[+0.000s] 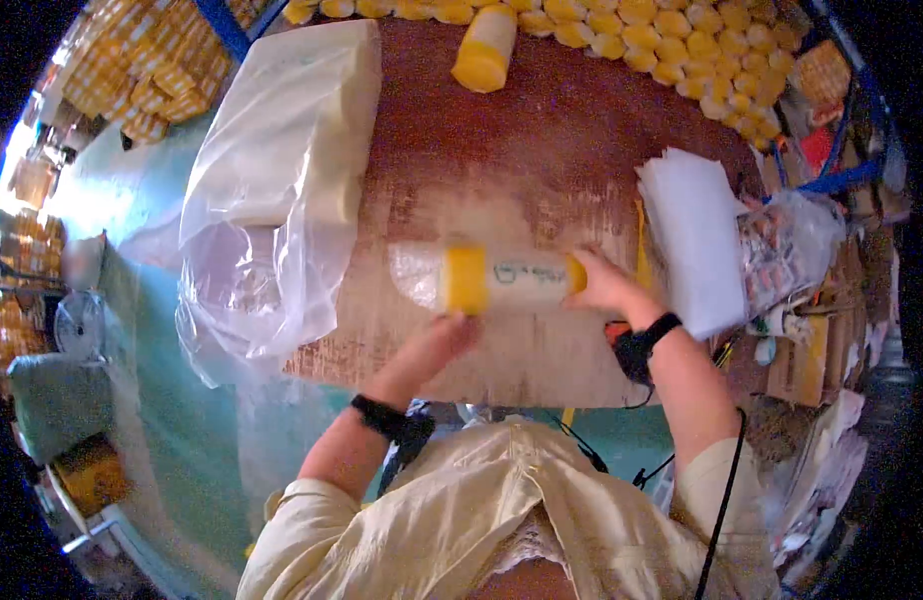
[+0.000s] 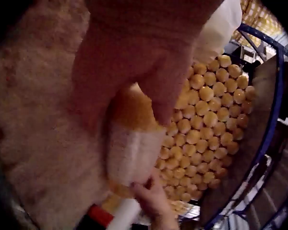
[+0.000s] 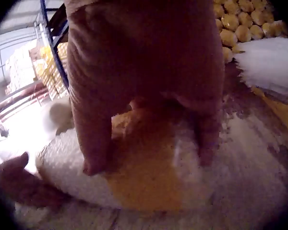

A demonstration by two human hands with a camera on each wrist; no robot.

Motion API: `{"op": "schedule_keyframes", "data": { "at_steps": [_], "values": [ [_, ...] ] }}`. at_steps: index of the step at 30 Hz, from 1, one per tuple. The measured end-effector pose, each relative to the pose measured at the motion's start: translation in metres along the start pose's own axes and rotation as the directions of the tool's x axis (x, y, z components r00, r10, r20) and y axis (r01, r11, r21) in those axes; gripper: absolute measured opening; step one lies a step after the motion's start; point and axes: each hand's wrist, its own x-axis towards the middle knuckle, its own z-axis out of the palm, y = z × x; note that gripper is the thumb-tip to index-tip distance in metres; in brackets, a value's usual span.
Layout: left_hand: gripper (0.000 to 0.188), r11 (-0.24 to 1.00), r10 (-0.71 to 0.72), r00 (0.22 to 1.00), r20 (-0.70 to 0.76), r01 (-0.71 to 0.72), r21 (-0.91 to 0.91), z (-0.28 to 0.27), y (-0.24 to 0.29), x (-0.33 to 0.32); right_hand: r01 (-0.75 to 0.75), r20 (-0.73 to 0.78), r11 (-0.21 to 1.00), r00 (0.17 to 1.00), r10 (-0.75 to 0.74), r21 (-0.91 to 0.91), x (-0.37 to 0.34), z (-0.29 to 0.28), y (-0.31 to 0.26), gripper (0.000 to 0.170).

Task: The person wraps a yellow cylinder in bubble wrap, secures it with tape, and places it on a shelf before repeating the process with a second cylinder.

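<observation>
A white roll (image 1: pixel 527 281) with yellow bands and green writing lies across the table, a clear plastic part (image 1: pixel 417 275) at its left end. The right hand (image 1: pixel 607 286) grips its right end; in the right wrist view the fingers (image 3: pixel 98 148) and thumb straddle a yellow area (image 3: pixel 144 167). The left hand (image 1: pixel 447 338), blurred, is at the near side of the left yellow band. From the right wrist the left hand (image 3: pixel 29 187) appears with extended fingers; whether it touches the roll is unclear. In the left wrist view the left hand (image 2: pixel 134 57) partly hides the roll (image 2: pixel 134 151).
A plastic-wrapped white stack (image 1: pixel 292 130) lies left on the table (image 1: pixel 432 170). Another yellow-ended roll (image 1: pixel 485 48) is at the back, before many stacked rolls (image 1: pixel 672 40). White sheets (image 1: pixel 692 240) and a clear bag (image 1: pixel 792 245) sit right. A cable hangs by the right arm.
</observation>
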Motion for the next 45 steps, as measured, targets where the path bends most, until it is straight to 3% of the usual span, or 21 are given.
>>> {"op": "schedule_keyframes", "data": {
  "at_steps": [2,5,9,12,14,15,17,18,19,21,24,25,27,31,32,35,37,40,41,44,45],
  "values": [
    [0.038,0.975,0.135,0.990,-0.042,-0.141,-0.171,-0.005,-0.004,0.031,0.054,-0.105,0.996,0.993,-0.046,0.073,-0.007,0.033,0.016,0.090],
    [0.035,0.893,0.210,0.942,-0.262,-0.294,-0.342,0.027,0.027,0.027,0.186,-0.269,0.969,0.953,-0.138,0.164,-0.017,0.081,0.007,0.077],
    [0.053,0.868,0.439,0.862,-0.254,-0.480,-0.128,0.011,0.040,0.045,0.390,-0.417,0.915,0.852,-0.316,0.104,-0.031,0.114,-0.027,0.063],
    [0.064,0.799,0.601,0.794,-0.098,-0.594,0.089,0.014,0.058,0.037,0.259,-0.150,0.962,0.951,-0.271,-0.091,-0.046,0.068,-0.071,0.062],
    [0.072,0.712,0.674,0.739,0.016,-0.655,0.254,0.045,0.079,0.008,0.399,-0.418,0.913,0.845,-0.333,0.079,-0.053,0.039,-0.098,0.063],
    [0.080,0.696,0.675,0.738,-0.019,-0.627,0.351,0.055,0.080,0.004,0.472,-0.542,0.869,0.774,-0.328,0.148,-0.054,0.027,-0.107,0.064],
    [0.083,0.480,0.742,0.647,0.173,-0.694,0.537,0.089,0.098,-0.001,0.631,-0.584,0.551,0.758,-0.290,0.545,-0.043,0.011,-0.124,0.062],
    [0.084,0.368,0.741,0.615,0.270,-0.709,0.602,0.103,0.103,-0.002,0.577,-0.534,0.584,0.801,-0.270,0.571,-0.043,-0.003,-0.127,0.056],
    [0.083,0.472,0.694,0.682,0.231,-0.673,0.569,0.112,0.106,0.000,0.504,-0.520,0.678,0.829,-0.206,0.535,-0.043,-0.016,-0.125,0.049],
    [0.080,0.642,0.604,0.774,0.188,-0.613,0.460,0.135,0.116,-0.001,0.544,-0.590,0.723,0.772,-0.235,0.425,-0.043,-0.037,-0.130,0.050],
    [0.081,0.696,0.534,0.803,0.263,-0.595,0.402,0.133,0.124,0.010,0.626,-0.659,0.661,0.707,-0.258,0.413,-0.040,-0.046,-0.124,0.052],
    [0.082,0.747,0.483,0.814,0.324,-0.576,0.333,0.133,0.127,0.008,0.587,-0.705,0.724,0.680,-0.199,0.362,-0.041,-0.048,-0.123,0.056],
    [0.085,0.840,0.377,0.807,0.455,-0.505,0.200,0.132,0.135,0.005,0.555,-0.662,0.769,0.710,-0.240,0.317,-0.068,-0.053,-0.134,0.057],
    [0.091,0.817,0.192,0.827,0.529,-0.433,0.380,0.128,0.136,-0.001,0.582,-0.674,0.783,0.671,-0.309,0.220,-0.088,-0.031,-0.127,0.064],
    [0.095,0.749,0.223,0.858,0.463,-0.455,0.482,0.128,0.132,-0.005,0.581,-0.674,0.796,0.658,-0.334,0.172,-0.086,-0.023,-0.120,0.066],
    [0.099,0.603,0.298,0.818,0.492,-0.561,0.567,0.116,0.113,-0.007,0.462,-0.693,0.839,0.705,-0.151,0.287,-0.088,0.020,-0.098,0.066],
    [0.098,0.437,0.299,0.811,0.502,-0.585,0.684,0.122,0.106,-0.020,0.554,-0.726,0.696,0.684,-0.068,0.457,-0.090,0.037,-0.093,0.067],
    [0.080,0.443,0.444,0.681,0.583,-0.732,0.518,0.116,0.092,-0.029,0.599,-0.705,0.544,0.709,-0.020,0.587,-0.101,0.048,-0.094,0.058],
    [0.070,0.320,0.495,0.657,0.569,-0.746,0.584,0.118,0.089,-0.032,0.599,-0.689,0.510,0.725,-0.019,0.617,-0.104,0.048,-0.094,0.054],
    [0.039,-0.025,0.600,0.572,0.559,-0.686,0.728,0.126,0.083,-0.043,0.577,-0.754,0.766,0.628,-0.193,0.285,-0.102,0.047,-0.088,0.036],
    [0.030,-0.117,0.609,0.551,0.571,-0.649,0.752,0.128,0.083,-0.046,0.589,-0.742,0.749,0.639,-0.202,0.304,-0.100,0.049,-0.085,0.027]
  ]
}}
